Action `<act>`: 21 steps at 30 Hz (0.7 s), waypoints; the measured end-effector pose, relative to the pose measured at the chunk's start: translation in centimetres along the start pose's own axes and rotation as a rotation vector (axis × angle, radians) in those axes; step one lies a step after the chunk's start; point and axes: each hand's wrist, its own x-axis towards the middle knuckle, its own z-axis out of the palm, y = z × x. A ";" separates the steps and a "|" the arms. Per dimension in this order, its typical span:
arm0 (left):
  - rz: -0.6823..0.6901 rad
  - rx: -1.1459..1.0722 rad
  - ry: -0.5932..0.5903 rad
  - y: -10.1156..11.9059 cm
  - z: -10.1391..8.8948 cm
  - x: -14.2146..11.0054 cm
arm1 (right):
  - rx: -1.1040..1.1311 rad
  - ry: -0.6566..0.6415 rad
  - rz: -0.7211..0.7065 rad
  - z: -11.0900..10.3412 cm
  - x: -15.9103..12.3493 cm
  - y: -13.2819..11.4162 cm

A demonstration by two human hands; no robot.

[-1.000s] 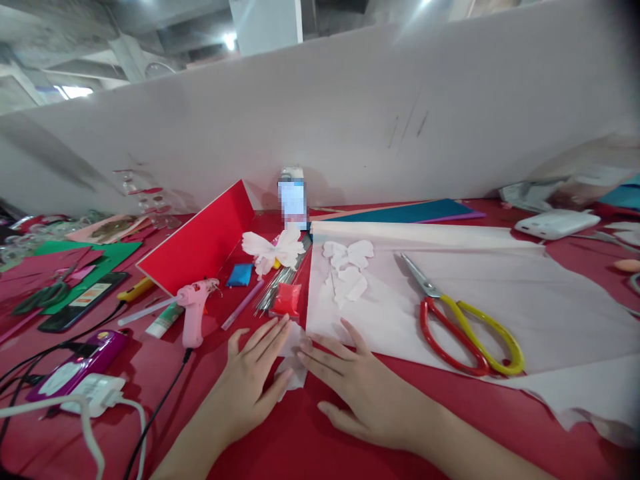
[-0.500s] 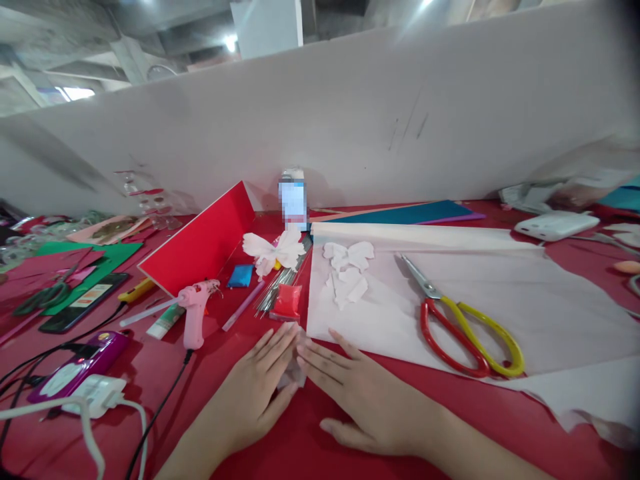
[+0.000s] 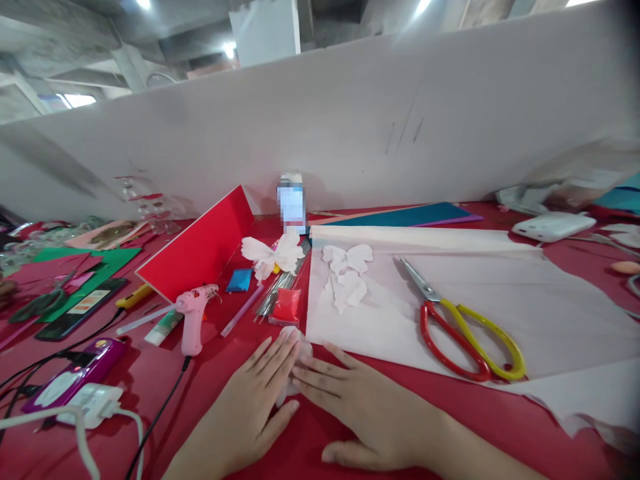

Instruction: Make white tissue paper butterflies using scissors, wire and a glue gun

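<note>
A small piece of pale pink tissue paper point(image 3: 295, 338) lies on the red tablecloth, mostly hidden beneath my hands. My left hand point(image 3: 250, 403) presses flat on it with the fingers close together. My right hand point(image 3: 365, 415) lies flat beside it, fingertips on the paper's lower edge. Neither hand is lifting it. A large pale pink tissue sheet point(image 3: 380, 333) spreads to the right of my right hand, with cut paper pieces point(image 3: 346, 283) and red-and-yellow-handled scissors point(image 3: 465, 340) on it. A pink hot glue gun point(image 3: 191, 317) stands left of my left hand.
A white paper bow point(image 3: 273, 257) sits beside a red board point(image 3: 195, 243), near a red packet point(image 3: 287, 307). Further left lie a phone point(image 3: 80, 308), a purple power bank point(image 3: 75, 373) and cables. A white partition point(image 3: 320, 127) runs along the table's far side.
My right hand has slid left, closer to my left hand. Less of the small paper shows between them, and the camera view has shifted slightly.
</note>
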 end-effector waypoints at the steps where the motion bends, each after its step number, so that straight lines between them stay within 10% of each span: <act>1: 0.001 0.006 0.002 0.0 0.0 0.0 | 0.000 0.000 -0.003 0.0 0.0 -0.1; 21: 0.062 0.145 0.146 1.4 -0.6 -1.6 | -0.123 0.073 0.103 0.4 -0.2 -0.2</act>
